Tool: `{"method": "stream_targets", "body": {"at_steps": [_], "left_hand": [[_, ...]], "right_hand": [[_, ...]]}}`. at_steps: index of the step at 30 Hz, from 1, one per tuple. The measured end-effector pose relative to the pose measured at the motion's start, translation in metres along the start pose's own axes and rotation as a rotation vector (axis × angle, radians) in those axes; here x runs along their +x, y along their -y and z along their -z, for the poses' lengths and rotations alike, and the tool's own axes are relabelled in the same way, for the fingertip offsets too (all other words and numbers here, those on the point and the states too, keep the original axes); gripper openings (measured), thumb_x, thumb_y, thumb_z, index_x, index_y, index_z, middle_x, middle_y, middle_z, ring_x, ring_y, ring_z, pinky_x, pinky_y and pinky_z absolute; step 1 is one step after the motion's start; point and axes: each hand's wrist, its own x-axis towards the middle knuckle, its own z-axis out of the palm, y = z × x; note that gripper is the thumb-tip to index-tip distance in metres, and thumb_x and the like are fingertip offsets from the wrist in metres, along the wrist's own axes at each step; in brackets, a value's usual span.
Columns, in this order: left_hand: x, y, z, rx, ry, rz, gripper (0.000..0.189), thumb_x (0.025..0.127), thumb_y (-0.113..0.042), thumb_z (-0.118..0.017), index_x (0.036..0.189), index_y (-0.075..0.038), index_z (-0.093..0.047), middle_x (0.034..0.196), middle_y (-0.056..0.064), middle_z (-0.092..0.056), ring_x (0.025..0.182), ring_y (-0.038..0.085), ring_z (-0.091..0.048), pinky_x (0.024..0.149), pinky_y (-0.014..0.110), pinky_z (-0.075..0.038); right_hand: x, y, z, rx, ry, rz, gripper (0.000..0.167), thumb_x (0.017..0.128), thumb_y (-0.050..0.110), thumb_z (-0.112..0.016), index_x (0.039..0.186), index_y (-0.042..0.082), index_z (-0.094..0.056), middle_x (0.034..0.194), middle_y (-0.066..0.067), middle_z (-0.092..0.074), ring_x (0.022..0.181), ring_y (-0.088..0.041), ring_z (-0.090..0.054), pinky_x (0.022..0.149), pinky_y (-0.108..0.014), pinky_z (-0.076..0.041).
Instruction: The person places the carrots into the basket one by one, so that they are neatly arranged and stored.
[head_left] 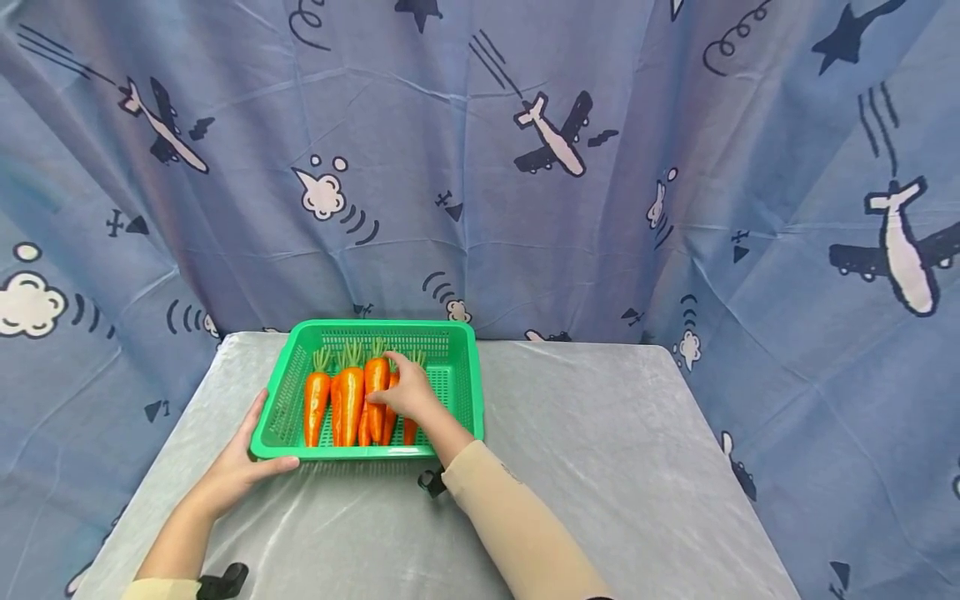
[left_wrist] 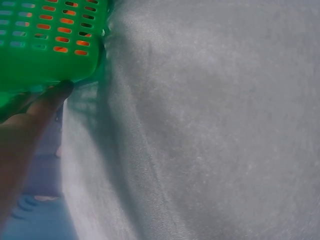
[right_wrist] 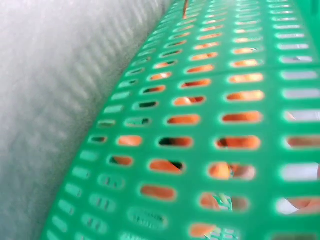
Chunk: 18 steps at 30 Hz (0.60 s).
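Note:
A green plastic basket (head_left: 352,453) with slotted walls holds several orange carrots (head_left: 316,408) with green tops, lying side by side. My right hand (head_left: 411,392) reaches in over the front rim and pinches one carrot (head_left: 377,375) near its upper half, thumb on the left side. In the right wrist view the slotted basket wall (right_wrist: 210,107) hides most of that hand, with orange showing through the slots. My left hand (head_left: 238,458) lies against the front left corner, fingers straight along the left side and thumb along the front. The left wrist view shows a fingertip at the basket's edge (left_wrist: 75,70).
The basket stands at the back left of a table covered with a pale grey cloth (head_left: 600,467). Behind and beside the table hangs a blue curtain (head_left: 465,208) printed with planes. A black strap mount (head_left: 222,581) sits on the left wrist, another (head_left: 431,482) on the right.

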Motion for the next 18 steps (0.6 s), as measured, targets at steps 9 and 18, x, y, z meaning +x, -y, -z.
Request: {"method": "stream_targets", "body": {"at_steps": [9,18], "left_hand": [[-0.002,-0.002,0.002,-0.032,0.006,-0.009,0.124,0.084,-0.006,-0.079,0.158,-0.043,0.013,0.167,0.0,0.022,0.151,0.027,0.019,0.117,0.063,0.011],[0.001,-0.001,0.0,-0.055,0.021,-0.013,0.126,0.084,-0.004,-0.079,0.157,-0.044,0.016,0.166,-0.002,0.025,0.15,0.029,0.022,0.117,0.063,0.012]], "right_hand": [[-0.014,0.001,0.022,0.138,0.053,0.022,0.076,0.086,0.021,-0.082,0.153,0.023,-0.046,0.147,-0.018,-0.05,0.096,-0.024,-0.064,0.079,-0.037,-0.057],[-0.043,-0.009,0.058,0.186,0.063,0.091,0.071,0.085,0.024,-0.083,0.148,0.025,-0.051,0.143,-0.013,-0.054,0.112,-0.032,-0.064,0.08,-0.037,-0.058]]}}
